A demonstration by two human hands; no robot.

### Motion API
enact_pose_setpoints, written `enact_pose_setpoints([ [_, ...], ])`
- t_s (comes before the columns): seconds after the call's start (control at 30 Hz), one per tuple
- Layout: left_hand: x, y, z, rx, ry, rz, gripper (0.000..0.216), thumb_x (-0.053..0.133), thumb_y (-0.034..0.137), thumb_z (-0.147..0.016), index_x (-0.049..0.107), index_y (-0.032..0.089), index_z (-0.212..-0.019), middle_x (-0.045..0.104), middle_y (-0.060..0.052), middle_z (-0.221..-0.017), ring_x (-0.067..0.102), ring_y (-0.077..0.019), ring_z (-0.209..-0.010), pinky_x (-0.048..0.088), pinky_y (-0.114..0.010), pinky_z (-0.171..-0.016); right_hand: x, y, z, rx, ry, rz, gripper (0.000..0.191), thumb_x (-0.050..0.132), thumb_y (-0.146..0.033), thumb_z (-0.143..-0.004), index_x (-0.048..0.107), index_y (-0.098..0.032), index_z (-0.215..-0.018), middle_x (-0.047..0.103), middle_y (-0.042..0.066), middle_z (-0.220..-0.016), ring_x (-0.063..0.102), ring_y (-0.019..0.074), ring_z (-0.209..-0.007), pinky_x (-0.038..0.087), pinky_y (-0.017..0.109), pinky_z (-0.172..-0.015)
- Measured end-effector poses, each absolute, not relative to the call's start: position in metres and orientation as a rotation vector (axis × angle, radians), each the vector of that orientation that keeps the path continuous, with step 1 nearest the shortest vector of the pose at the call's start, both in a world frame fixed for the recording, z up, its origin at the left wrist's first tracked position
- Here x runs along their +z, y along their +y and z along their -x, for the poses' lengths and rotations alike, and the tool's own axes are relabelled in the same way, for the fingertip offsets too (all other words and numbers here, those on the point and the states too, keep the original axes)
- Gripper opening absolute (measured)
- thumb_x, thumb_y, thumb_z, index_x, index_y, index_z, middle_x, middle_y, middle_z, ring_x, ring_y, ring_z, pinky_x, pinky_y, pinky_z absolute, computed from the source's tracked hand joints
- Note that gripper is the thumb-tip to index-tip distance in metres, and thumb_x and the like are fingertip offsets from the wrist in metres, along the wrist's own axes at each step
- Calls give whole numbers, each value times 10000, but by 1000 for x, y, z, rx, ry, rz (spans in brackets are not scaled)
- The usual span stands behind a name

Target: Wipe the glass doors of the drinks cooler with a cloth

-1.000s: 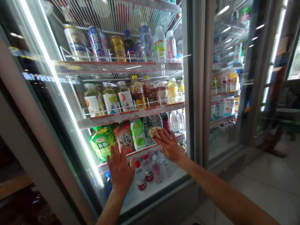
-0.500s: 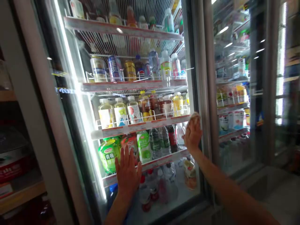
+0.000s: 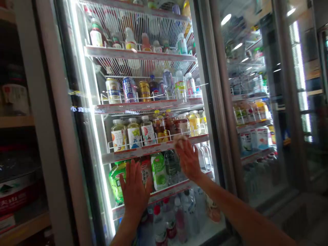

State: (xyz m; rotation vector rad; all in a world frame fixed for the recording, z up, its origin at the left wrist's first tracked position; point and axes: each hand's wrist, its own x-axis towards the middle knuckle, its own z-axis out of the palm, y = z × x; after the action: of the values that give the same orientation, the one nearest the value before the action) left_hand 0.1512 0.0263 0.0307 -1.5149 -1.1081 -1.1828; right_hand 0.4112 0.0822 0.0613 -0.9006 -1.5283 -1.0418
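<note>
A tall drinks fridge with a glass door (image 3: 84, 136) fills the view. My left hand (image 3: 134, 189) lies flat on the glass with fingers spread, low down over the green and red juice cartons (image 3: 118, 177). My right hand (image 3: 188, 159) presses a small pale cloth (image 3: 180, 139) against the glass, just below the shelf of fruit-drink bottles (image 3: 133, 133). Only a bit of the cloth shows past my fingertips. Behind the glass, dark water bottles (image 3: 170, 164) stand between my two hands.
Wire shelves inside carry cans (image 3: 129, 89) and bottles on several levels. The door's grey frame post (image 3: 220, 119) stands right of my right hand, with a second glass-door fridge (image 3: 256, 112) beyond it. Wooden shelving with boxes (image 3: 15, 191) is at the left.
My right hand with the cloth swung right to the door frame, then came back left and a little down over the glass. My left hand stayed flat. My view tilted upward.
</note>
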Motion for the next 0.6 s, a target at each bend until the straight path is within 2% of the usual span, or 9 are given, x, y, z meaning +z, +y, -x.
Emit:
enact_pose_setpoints([
  [0.1, 28, 29, -155, -1179, -1124, 1521, 638, 422, 271, -872, 167, 144, -1443, 318, -182, -1453, 190, -278, -1390, 151, -529, -1111, 64, 82, -405, -1075, -1596, 862, 523, 389, -176, -850, 416, -300, -1357, 404, 49, -1440, 303, 238, -1356, 204, 484, -1083],
  [0.23, 25, 30, -155, -1195, -1151, 1546, 629, 422, 284, -872, 188, 150, -1440, 316, -172, -1457, 195, -279, -1388, 139, -529, -1115, 79, 85, -388, -878, -1092, 1042, 478, 346, -203, -890, 421, -206, -1362, 366, 119, -1454, 282, 275, -1361, 290, 491, -1025],
  [0.4, 33, 21, -137, -1183, -1122, 1561, 657, 437, 291, -872, 145, 170, -1449, 306, -162, -1465, 193, -263, -1392, 172, -508, -1116, 82, 75, -351, -1088, -1668, 809, 591, 378, -204, -880, 229, -344, -1434, 376, 14, -1456, 261, 223, -1375, 190, 489, -1099],
  [0.53, 42, 14, -111, -1238, -1244, 1457, 677, 444, 330, -876, 126, 166, -1451, 263, -184, -1478, 188, -298, -1389, 217, -542, -1090, 96, 78, -346, -870, -1249, 971, 632, 362, -170, -877, 155, -299, -1460, 315, 78, -1481, 257, 314, -1366, 247, 573, -1036],
  [0.6, 43, 13, -101, -1221, -1297, 1451, 674, 440, 333, -879, 123, 174, -1452, 257, -184, -1480, 194, -305, -1387, 222, -553, -1083, 98, 78, -337, -856, -1284, 948, 671, 387, -169, -865, 117, -298, -1466, 282, 74, -1496, 237, 330, -1371, 239, 598, -1035],
])
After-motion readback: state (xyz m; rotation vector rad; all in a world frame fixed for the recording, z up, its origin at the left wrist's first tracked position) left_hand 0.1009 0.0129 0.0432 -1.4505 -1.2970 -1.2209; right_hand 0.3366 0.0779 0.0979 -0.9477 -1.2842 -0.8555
